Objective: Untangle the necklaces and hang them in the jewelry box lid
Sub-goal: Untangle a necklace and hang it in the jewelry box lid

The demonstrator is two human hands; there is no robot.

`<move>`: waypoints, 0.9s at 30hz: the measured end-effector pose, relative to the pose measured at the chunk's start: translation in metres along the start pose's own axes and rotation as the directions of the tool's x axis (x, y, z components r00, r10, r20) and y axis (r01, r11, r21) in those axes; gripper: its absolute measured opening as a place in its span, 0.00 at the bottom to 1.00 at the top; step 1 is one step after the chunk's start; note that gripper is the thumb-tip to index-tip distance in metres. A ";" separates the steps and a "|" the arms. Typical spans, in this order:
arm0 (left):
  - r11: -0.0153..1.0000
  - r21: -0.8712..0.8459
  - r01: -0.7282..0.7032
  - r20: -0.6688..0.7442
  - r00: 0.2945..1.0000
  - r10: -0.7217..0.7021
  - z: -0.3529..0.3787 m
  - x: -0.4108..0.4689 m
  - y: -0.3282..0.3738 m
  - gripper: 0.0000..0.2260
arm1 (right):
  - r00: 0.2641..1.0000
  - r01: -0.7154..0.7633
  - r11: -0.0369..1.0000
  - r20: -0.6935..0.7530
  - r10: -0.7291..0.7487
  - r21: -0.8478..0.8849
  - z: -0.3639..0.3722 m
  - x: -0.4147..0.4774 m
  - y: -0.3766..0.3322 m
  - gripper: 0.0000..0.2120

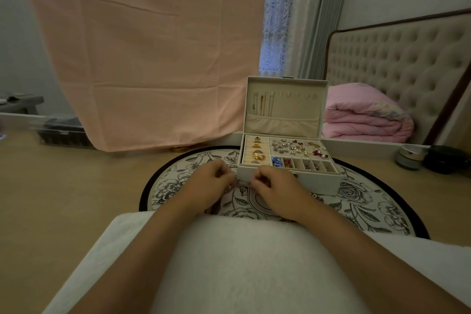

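- Fingers [227, 174] of the left hand [210, 182] curl inward and pinch one side of a tangle [240, 187] of chain. The right hand [275, 187] has its fingers [258, 178] curled the same way on the other side. The exact pinch points are too small to make out.
- The tangle sits low over the mat [356, 201], in the small gap between the hands and just in front of the box [305, 182]. A darker strand [212, 208] shows below the left hand, running back toward the lap.
- The step in hand looks like the untangling itself, partway through the task. A few chains [261, 107] already hang at the left of the lid [288, 122], and the hooks [295, 95] further right look bare.
- The next move likely calls for slack rather than pull: tease one loop open with the fingertips and work a single chain free. That chain then has to be lifted up and over the open tray to a bare hook.
- Hard tugging would likely tighten the knot.
- Both forearms reach forward from the lap and converge. The wrists are low, the backs of the hands face up, and the hands are close together but not touching.
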State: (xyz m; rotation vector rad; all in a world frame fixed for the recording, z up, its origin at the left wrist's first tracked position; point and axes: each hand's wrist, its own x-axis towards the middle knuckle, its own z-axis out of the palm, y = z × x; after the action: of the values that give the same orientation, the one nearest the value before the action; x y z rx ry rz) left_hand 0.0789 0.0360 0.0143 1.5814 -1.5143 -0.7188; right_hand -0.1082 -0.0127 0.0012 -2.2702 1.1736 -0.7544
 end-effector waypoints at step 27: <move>0.824 0.555 -0.116 0.066 0.993 0.095 -0.024 -0.002 0.013 0.18 | 1.000 -0.016 0.998 -0.003 0.016 0.056 -0.022 0.003 -0.009 0.08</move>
State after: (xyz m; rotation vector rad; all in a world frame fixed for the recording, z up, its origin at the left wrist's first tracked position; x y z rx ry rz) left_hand 0.0922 0.0430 0.0372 1.8875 -1.9406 -0.2387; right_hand -0.1160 -0.0143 0.0241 -2.2124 1.1569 -0.7760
